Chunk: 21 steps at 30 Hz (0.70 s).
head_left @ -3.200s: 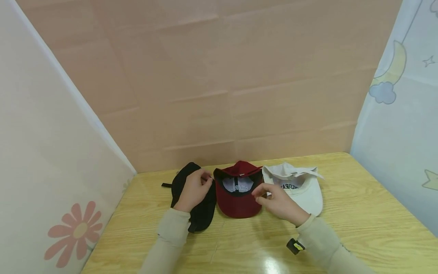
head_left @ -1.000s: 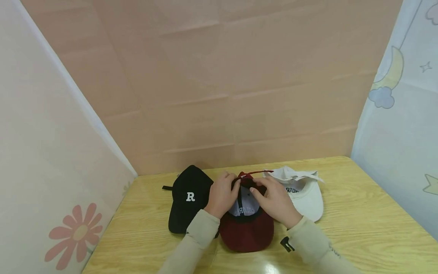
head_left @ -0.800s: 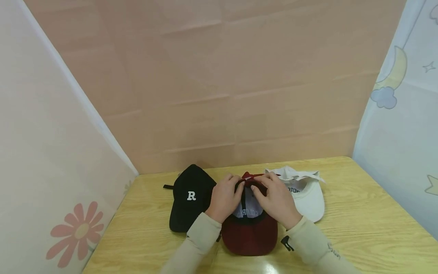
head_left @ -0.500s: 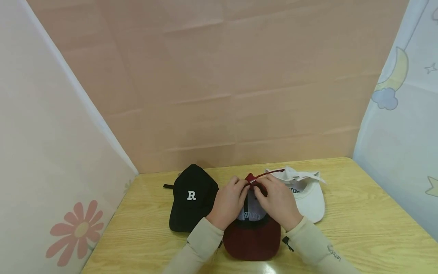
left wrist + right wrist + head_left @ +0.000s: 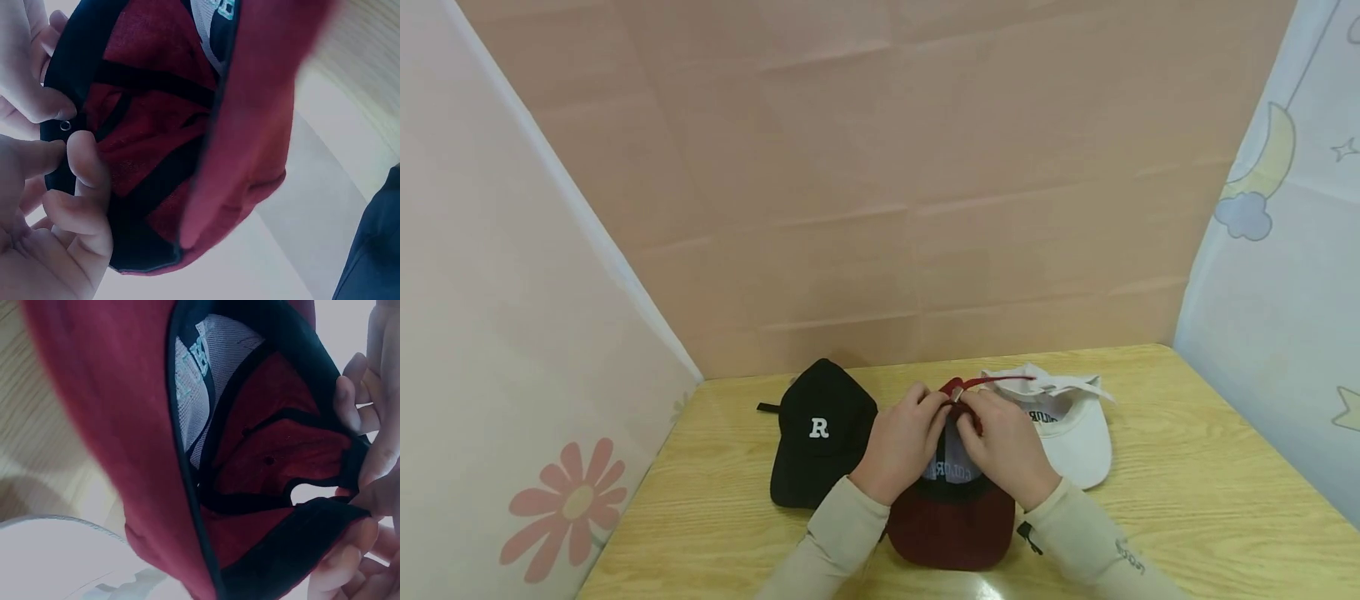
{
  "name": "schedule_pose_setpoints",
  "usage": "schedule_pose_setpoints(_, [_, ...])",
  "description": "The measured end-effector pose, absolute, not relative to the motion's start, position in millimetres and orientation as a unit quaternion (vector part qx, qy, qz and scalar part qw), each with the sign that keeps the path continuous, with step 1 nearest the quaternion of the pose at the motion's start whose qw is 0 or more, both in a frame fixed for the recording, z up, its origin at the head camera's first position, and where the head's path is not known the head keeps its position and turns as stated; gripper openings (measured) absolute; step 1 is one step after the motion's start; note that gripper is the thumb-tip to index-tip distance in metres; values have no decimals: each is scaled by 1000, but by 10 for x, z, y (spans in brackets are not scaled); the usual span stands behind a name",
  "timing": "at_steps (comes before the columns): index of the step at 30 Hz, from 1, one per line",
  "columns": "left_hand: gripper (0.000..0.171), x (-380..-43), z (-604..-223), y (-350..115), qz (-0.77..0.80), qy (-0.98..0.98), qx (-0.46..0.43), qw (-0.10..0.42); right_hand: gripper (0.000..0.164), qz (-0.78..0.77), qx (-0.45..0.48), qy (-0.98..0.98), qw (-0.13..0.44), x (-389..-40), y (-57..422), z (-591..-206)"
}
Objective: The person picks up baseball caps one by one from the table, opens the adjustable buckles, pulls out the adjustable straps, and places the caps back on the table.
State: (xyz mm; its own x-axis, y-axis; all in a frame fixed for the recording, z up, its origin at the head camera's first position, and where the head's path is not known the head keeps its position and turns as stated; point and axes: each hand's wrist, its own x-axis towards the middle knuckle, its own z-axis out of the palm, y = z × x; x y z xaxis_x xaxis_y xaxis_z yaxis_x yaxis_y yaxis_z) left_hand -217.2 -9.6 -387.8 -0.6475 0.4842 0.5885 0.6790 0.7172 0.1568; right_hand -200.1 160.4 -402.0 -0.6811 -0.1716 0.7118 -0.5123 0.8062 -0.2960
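Red cap: between the black cap and white cap, nearer the person than three seconds ago; cannot tell whether it touches the desk.
Left grip: gone from over the black cap, now pinching the back band.
Right grip: thumb and fingers closed on the band, beside the clasp.
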Motion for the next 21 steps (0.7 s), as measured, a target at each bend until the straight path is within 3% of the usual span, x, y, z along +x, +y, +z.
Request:
schedule_pose_setpoints(8, [18,-2157,-3866,-102,-175,-888,-331,268,4,226,200,-880,367,-2014,1585,-4026])
schedule_pose_setpoints(21, [18,-2121,-3870,-106,-165,-884,-345,270,16,191,197,-881,386,-2014,1590,-4058])
